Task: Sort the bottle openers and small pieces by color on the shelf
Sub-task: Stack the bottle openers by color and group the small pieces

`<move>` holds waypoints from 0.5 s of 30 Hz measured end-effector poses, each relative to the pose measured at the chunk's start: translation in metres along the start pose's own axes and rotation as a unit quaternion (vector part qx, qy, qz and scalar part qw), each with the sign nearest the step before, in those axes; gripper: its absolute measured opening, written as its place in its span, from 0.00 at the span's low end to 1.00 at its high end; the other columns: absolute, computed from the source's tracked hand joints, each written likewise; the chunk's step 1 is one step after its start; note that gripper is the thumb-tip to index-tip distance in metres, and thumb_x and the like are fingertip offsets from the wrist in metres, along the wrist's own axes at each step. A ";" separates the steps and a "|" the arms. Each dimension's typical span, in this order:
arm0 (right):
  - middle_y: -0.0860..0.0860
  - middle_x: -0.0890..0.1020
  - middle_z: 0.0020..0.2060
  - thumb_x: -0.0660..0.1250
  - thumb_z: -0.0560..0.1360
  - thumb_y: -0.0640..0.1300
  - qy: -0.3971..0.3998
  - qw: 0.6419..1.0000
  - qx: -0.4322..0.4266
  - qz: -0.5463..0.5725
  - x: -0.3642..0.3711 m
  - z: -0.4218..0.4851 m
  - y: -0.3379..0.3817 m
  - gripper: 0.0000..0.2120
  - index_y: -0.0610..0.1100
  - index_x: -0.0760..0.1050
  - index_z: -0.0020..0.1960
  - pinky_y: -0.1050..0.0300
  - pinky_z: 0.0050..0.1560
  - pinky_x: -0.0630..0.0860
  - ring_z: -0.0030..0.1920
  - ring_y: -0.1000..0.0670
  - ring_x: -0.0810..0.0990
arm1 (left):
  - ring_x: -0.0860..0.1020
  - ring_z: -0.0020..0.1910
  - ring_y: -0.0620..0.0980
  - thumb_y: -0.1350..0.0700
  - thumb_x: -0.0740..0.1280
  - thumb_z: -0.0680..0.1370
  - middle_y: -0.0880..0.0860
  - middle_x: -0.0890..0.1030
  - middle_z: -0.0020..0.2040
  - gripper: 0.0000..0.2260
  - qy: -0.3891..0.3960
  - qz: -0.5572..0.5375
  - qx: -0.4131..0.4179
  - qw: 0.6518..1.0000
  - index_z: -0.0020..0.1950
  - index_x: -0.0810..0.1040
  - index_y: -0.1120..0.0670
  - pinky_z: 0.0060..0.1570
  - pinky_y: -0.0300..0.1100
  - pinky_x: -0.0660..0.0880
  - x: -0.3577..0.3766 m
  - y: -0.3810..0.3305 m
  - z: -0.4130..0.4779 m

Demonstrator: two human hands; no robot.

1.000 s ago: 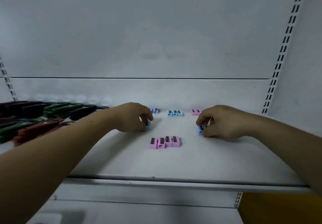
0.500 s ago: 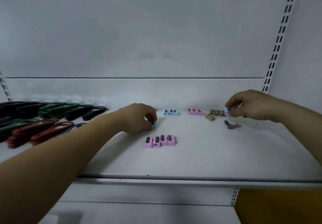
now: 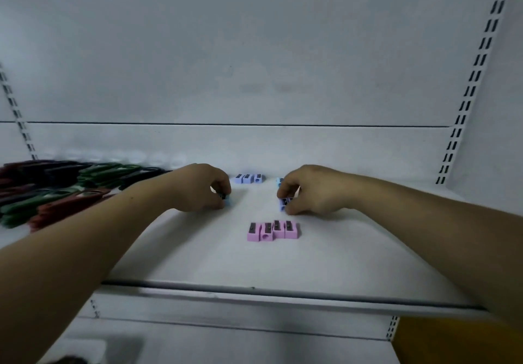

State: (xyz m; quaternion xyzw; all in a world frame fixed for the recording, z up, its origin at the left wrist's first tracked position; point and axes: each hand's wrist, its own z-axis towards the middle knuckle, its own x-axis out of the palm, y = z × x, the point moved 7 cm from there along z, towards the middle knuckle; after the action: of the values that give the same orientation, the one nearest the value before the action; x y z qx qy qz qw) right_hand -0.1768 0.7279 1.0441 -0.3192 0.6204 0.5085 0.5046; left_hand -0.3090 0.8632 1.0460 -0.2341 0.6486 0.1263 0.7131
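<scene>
On the white shelf (image 3: 339, 264) lies a row of several pink sharpener-like pieces (image 3: 273, 231) near the middle. Three lilac pieces (image 3: 249, 178) line up at the back. My left hand (image 3: 202, 186) pinches a light blue piece (image 3: 228, 200) low on the shelf. My right hand (image 3: 312, 189) pinches lilac pieces (image 3: 285, 203) just behind the pink row. A light blue piece (image 3: 278, 180) peeks out behind my right hand. Red, green and dark bottle openers (image 3: 56, 191) lie bunched at the far left.
The shelf's front rail (image 3: 254, 290) runs across below the hands. Slotted uprights (image 3: 475, 80) stand at the right and left of the white back wall. An orange surface (image 3: 452, 341) shows at the bottom right under the shelf.
My right hand came back from the far right to the middle and now sets lilac pieces down behind the pink row. My left hand stays put on its blue piece.
</scene>
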 end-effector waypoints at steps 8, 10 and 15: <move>0.56 0.77 0.57 0.71 0.72 0.48 -0.007 1.000 -0.011 -0.020 0.000 0.025 0.021 0.21 0.50 0.74 0.64 0.63 0.51 0.69 0.53 0.55 0.74 | 0.73 0.49 0.44 0.53 0.68 0.76 0.43 0.76 0.53 0.12 0.006 0.013 -0.007 1.000 0.59 0.77 0.47 0.47 0.35 0.66 -0.002 0.008 -0.008; 0.58 0.77 0.54 0.71 0.72 0.48 -0.011 1.000 -0.018 -0.017 0.000 0.025 0.021 0.19 0.53 0.75 0.63 0.67 0.46 0.68 0.49 0.57 0.74 | 0.73 0.50 0.44 0.52 0.68 0.76 0.43 0.75 0.53 0.12 0.006 0.013 -0.006 1.000 0.59 0.77 0.47 0.47 0.35 0.67 -0.002 0.010 -0.009; 0.58 0.79 0.52 0.71 0.72 0.48 -0.020 0.998 -0.052 0.002 0.011 0.039 0.032 0.06 0.56 0.77 0.48 0.68 0.43 0.67 0.47 0.59 0.75 | 0.73 0.49 0.44 0.53 0.68 0.76 0.44 0.77 0.55 0.11 0.002 0.009 -0.002 1.000 0.58 0.77 0.47 0.46 0.35 0.67 -0.003 0.012 -0.007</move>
State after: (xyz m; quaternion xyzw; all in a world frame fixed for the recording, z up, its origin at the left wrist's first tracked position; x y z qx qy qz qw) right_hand -0.1979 0.7752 1.0444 -0.3335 0.5834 0.5472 0.4990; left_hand -0.3213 0.8707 1.0460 -0.2301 0.6515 0.1337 0.7104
